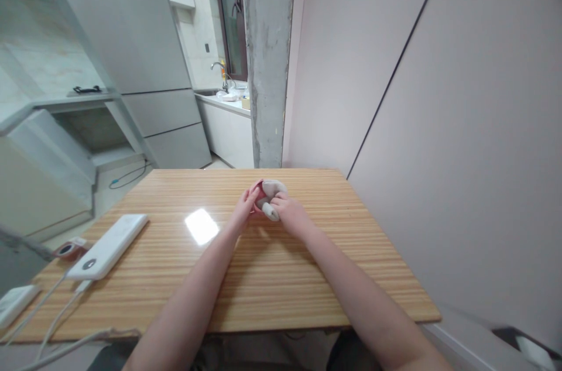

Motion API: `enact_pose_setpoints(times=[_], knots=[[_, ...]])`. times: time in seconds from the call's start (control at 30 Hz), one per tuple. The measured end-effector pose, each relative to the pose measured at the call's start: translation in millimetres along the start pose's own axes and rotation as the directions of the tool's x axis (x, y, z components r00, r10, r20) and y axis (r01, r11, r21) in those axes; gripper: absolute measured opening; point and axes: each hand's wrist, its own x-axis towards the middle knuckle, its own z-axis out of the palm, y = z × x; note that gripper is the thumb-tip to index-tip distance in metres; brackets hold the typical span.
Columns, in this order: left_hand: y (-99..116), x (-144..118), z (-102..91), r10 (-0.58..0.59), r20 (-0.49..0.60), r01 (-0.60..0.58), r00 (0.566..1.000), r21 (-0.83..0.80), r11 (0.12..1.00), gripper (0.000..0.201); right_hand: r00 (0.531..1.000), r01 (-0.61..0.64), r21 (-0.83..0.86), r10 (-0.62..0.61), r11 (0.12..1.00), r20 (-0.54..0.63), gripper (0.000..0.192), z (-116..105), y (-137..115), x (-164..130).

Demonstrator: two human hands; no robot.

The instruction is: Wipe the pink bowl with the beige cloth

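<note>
A white power bank (108, 245) lies at nine o'clock on the wooden desk (307, 277), cables trailing off the near edge. Toward twelve o'clock, both hands meet over a small pink cup (257, 189). The left hand (244, 209) curls its grip around the cup's side, seemingly steadying it. The right hand (290, 214) pinches a pale cloth (272, 195) stuffed into the cup.

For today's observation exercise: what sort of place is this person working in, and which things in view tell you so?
Most likely a home, in a dining spot beside a kitchen: a tall refrigerator, a sink tap on a counter by the window, and a wooden table where both hands hold a small pink and white object.
</note>
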Motion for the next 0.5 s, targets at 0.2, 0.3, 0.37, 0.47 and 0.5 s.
enact_pose_setpoints(times=[0.2,0.3,0.37,0.47,0.5], knots=[[-2,-13,9.7,0.2,-0.199,-0.201,0.959,0.017,0.979,0.045,0.978,-0.163,-0.014,0.16,0.987,-0.134,0.021,12,-36,5],[1,-18,14.5,0.204,-0.141,-0.203,0.969,0.021,0.979,0.048,0.973,-0.192,-0.007,0.189,0.981,-0.133,0.017,10,-34,5],[3,-19,15.0,0.15,-0.113,-0.149,0.982,0.02,0.989,0.054,0.983,-0.149,-0.003,0.148,0.989,-0.109,0.018,8,-26,4],[7,-19,12.5,0.093,-0.1,-0.093,0.991,0.003,0.996,0.057,0.993,-0.1,-0.013,0.099,0.995,-0.07,0.016,7,-12,2],[8,-18,10.8,0.088,-0.094,-0.088,0.992,0.004,0.996,0.056,0.994,-0.093,-0.019,0.092,0.995,-0.058,0.015,7,-8,2]])
